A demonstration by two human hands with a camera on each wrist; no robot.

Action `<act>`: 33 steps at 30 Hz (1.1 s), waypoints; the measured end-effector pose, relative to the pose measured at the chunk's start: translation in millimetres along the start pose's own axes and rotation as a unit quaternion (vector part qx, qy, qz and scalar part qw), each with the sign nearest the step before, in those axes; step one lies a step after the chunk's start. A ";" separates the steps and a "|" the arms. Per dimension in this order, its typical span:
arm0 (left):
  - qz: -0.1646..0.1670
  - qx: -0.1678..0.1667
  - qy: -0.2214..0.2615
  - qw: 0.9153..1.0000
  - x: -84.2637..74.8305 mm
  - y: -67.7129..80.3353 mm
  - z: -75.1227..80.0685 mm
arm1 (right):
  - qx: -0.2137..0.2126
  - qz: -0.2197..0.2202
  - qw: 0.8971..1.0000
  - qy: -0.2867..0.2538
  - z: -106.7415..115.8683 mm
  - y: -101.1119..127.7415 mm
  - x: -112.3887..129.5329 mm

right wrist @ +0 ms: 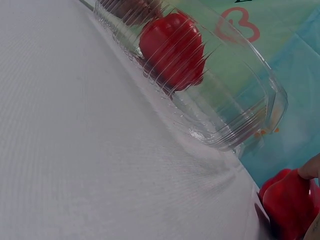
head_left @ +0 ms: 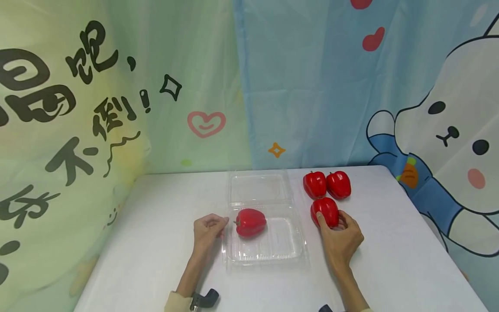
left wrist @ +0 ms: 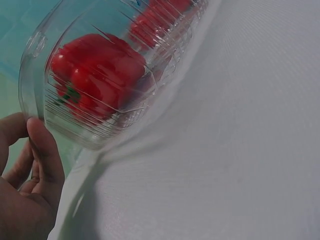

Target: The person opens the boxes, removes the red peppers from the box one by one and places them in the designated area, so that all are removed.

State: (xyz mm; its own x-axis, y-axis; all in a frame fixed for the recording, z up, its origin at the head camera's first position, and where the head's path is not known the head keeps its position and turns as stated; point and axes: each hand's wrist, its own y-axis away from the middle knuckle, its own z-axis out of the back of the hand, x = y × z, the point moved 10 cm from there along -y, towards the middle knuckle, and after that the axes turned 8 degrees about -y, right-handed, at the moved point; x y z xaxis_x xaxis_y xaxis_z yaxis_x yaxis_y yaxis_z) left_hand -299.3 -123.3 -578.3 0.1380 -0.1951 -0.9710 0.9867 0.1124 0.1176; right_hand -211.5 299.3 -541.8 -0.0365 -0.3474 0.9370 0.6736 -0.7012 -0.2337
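Note:
A clear plastic clamshell container stands with its lid folded back, a red bell pepper lying in its left part. The thumb and forefinger of my left hand pinch the container's left rim; the left wrist view shows this rim between the fingertips. To the right of the container, my right hand grips another red bell pepper, thumb on its near left side and fingers round its right. In the right wrist view this bell pepper appears at the lower right corner.
Two more red bell peppers, a left one and a right one, sit side by side just behind the gripped one. The open lid lies toward the back of the white table. A printed curtain hangs behind the table.

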 end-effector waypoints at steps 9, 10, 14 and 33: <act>-0.005 0.004 0.000 1.000 -3.2 1.3 -0.3 | 0.003 0.003 1.000 0.009 -3.3 -0.3 -4.5; -0.005 0.004 0.000 1.000 -3.6 1.4 -0.3 | 0.004 0.003 1.000 0.011 -4.0 -0.1 -5.0; -0.002 0.004 0.001 1.000 -3.0 1.1 -0.1 | 0.007 0.003 1.000 0.018 -6.4 0.9 -5.5; 0.001 0.003 0.001 1.000 -3.4 3.0 -1.1 | 0.024 -0.011 1.000 0.015 -8.5 8.2 -10.6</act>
State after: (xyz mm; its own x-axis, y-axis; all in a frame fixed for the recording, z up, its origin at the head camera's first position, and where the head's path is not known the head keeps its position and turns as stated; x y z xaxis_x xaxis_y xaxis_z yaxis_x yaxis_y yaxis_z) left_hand -296.9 -121.2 -574.9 0.1405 -0.1922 -0.9712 0.9869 0.1062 0.1217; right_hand -211.8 292.0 -555.9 -0.0734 -0.3516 0.9333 0.7067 -0.6786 -0.2001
